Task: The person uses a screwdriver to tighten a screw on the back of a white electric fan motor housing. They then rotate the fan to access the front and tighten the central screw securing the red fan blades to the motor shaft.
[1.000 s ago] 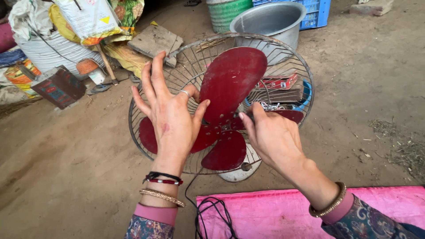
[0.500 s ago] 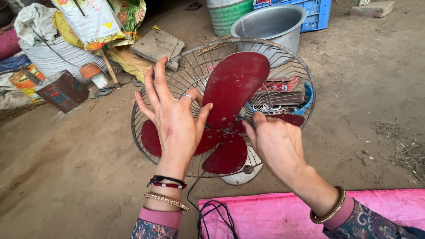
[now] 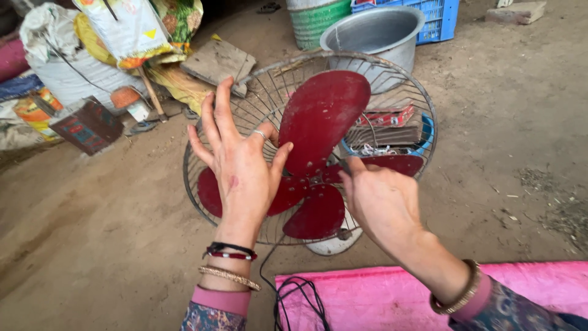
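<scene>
Spreading wide, the left hand [image 3: 242, 162] is hovering before the red fan blades [image 3: 318, 147]. The right hand [image 3: 383, 205] is curling loosely beside the wire guard [image 3: 422, 104], holding nothing visible.

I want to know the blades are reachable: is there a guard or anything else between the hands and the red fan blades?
Nothing visible: the wire guard sits behind the red blades, and the left hand and right hand are right at them.

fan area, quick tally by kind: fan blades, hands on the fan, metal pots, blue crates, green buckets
red fan blades: 4
hands at the fan, left hand and right hand: 2
metal pot: 1
blue crate: 1
green bucket: 1
total: 9
</scene>
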